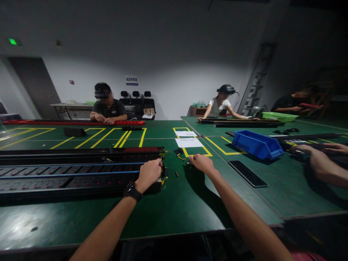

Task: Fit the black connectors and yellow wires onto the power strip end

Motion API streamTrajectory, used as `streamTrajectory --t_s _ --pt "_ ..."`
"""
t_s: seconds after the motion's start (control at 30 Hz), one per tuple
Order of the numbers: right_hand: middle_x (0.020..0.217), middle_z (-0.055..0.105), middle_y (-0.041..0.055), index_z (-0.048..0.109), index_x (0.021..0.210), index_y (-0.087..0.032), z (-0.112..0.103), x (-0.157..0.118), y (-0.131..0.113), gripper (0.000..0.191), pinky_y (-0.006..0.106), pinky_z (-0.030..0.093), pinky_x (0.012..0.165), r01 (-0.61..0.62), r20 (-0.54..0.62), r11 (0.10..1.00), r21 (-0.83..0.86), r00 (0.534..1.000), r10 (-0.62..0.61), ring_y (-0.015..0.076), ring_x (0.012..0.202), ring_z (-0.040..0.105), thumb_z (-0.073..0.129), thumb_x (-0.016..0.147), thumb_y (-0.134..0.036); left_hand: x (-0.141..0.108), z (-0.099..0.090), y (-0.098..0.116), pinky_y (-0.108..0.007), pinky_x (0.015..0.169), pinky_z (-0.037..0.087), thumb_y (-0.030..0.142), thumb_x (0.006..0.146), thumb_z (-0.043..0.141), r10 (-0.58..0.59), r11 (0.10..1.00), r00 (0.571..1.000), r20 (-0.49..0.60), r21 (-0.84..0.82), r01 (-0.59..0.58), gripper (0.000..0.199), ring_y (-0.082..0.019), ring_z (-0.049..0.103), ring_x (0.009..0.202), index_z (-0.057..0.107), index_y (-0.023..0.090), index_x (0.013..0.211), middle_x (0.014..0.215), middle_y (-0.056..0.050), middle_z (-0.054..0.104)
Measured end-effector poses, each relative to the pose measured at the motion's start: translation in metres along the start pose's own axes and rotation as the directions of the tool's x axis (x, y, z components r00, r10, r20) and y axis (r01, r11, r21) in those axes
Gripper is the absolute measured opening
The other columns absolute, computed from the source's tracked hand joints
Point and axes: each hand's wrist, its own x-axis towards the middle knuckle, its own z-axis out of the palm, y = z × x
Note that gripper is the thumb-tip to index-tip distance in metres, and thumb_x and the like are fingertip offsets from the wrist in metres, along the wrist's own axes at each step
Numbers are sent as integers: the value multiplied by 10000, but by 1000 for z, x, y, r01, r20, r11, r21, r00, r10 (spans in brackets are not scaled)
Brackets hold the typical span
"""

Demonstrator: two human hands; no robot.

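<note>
Long black socket strips (108, 177) lie side by side on the green table, with yellow wire ends at their right end. My left hand (149, 174), a black watch on its wrist, rests with curled fingers at that end; what its fingertips hold, if anything, is hidden. Over the table to the right, my right hand (201, 163) is closed, its fingertips near a small shiny piece too small to name. Between the hands lies a small brass-coloured piece (177, 174). Just beyond it sits a small black part (178, 151) with a yellow wire.
A phone (248, 173) and a blue bin (257, 145) lie to the right. White papers (189, 142) are beyond my hands. Another person's hands (326, 159) work at the right edge. People sit across the table, near a green tray (279, 116) and a red strip (130, 122).
</note>
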Motion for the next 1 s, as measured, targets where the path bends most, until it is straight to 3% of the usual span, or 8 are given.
streamTrajectory --t_s 0.33,0.47,0.57,0.7,0.83,0.93,1.0 --pt "967 745 182 784 851 -148 -2 4 3 463 300 456 714 16 -104 1000 -26 994 -19 264 888 706 421 999 -396 0 -1 0 -298 727 466 236 945 417 -2 1000 1000 5 4 2 242 -243 702 924 655 254 982 981 -56 755" --pt "857 736 133 754 814 -160 0 -3 -8 460 274 395 657 205 -81 979 1 976 -204 220 799 687 424 1015 -410 1 -1 0 -301 730 469 232 941 419 -7 1000 1000 1 11 7 239 -246 702 925 655 256 971 980 -52 754" --pt "841 726 97 734 829 -178 4 -12 -21 407 265 358 626 388 4 921 24 922 -388 199 771 669 486 994 -456 1 0 0 -307 731 467 230 938 419 -7 1000 1000 2 9 7 237 -248 700 923 653 259 968 980 -50 753" --pt "875 724 75 719 914 -213 11 -24 -35 370 264 336 597 448 76 894 30 890 -449 205 753 652 628 883 -570 1 0 0 -307 729 462 230 937 415 -6 1000 1000 1 10 6 242 -246 699 923 653 259 971 985 -53 753" --pt "893 720 57 705 958 -223 14 -31 -42 148 257 314 589 522 98 849 81 844 -528 189 762 640 662 862 -328 0 0 0 -301 716 455 227 933 419 -1 1000 1000 -3 12 1 232 -246 700 911 647 251 962 972 -53 752" --pt "907 714 66 689 903 -204 16 -30 -42 83 258 315 603 592 42 799 110 800 -598 185 785 631 624 849 -202 0 0 0 -299 712 453 224 931 419 0 1000 1000 -5 12 1 229 -245 699 903 645 247 959 960 -56 749" --pt "863 706 57 666 865 -198 18 -28 -41 54 259 318 606 597 -22 789 144 799 -601 175 752 620 614 851 -188 0 0 0 -300 708 452 224 929 418 3 1000 1000 -10 12 -3 232 -246 699 902 646 249 957 959 -54 749"
